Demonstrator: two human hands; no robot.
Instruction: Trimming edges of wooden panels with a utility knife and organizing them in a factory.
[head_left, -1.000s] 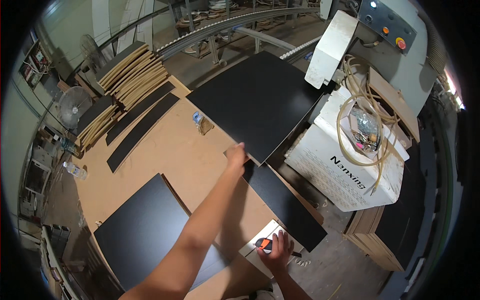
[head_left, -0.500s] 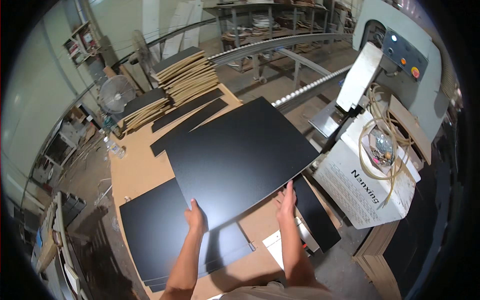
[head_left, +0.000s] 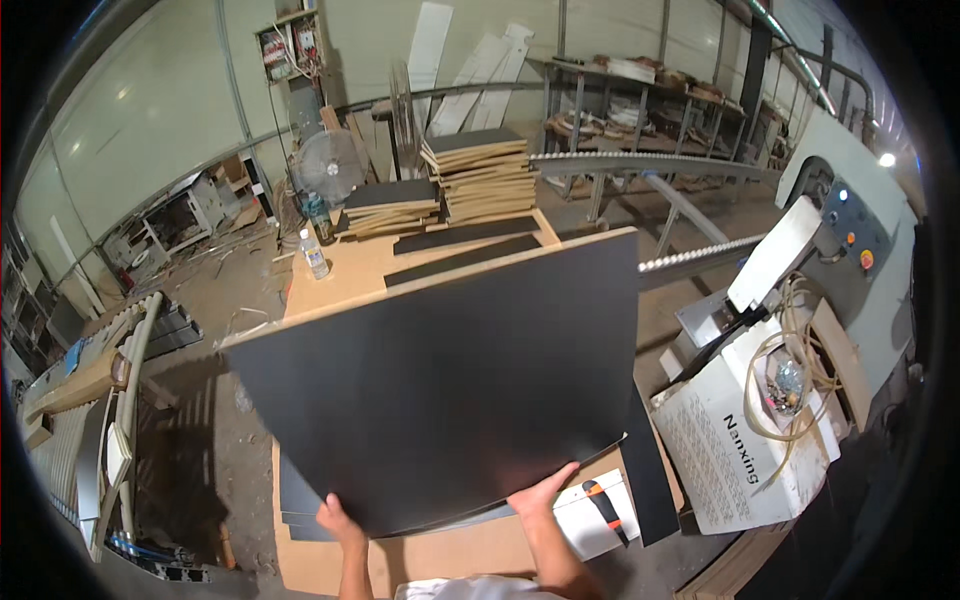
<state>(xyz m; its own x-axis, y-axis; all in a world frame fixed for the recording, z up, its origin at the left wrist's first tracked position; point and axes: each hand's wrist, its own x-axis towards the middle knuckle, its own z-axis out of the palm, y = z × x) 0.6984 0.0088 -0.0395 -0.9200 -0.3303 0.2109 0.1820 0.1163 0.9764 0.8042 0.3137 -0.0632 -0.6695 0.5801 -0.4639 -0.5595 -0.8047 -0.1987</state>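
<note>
A large black board [head_left: 450, 380] is tilted up steeply in front of me, its far edge raised and showing a pale raw side. At its lower left corner my left hand [head_left: 342, 522] grips the near edge, thumb on the dark face. Farther right along that same edge, my right hand [head_left: 543, 492] holds it, the fingers partly hidden behind. Beneath it, other black panels [head_left: 300, 505] lie on the tan worktable [head_left: 430, 565], mostly covered. Beside my right hand, an orange-and-black handled tool [head_left: 605, 512] rests on a white sheet [head_left: 580, 525].
A black strip [head_left: 650, 475] lies along the table's right side, by a white machine [head_left: 720, 450] with coiled hose. Stacked boards [head_left: 485, 180], more black strips [head_left: 465, 235] and a bottle [head_left: 314, 256] occupy the far end. A roller rail [head_left: 700, 258] stands beyond.
The board has swung from nearly flat to steeply tilted, far edge up, and shifted left. Both hands moved left and nearer me, still holding it. The view has tilted up.
</note>
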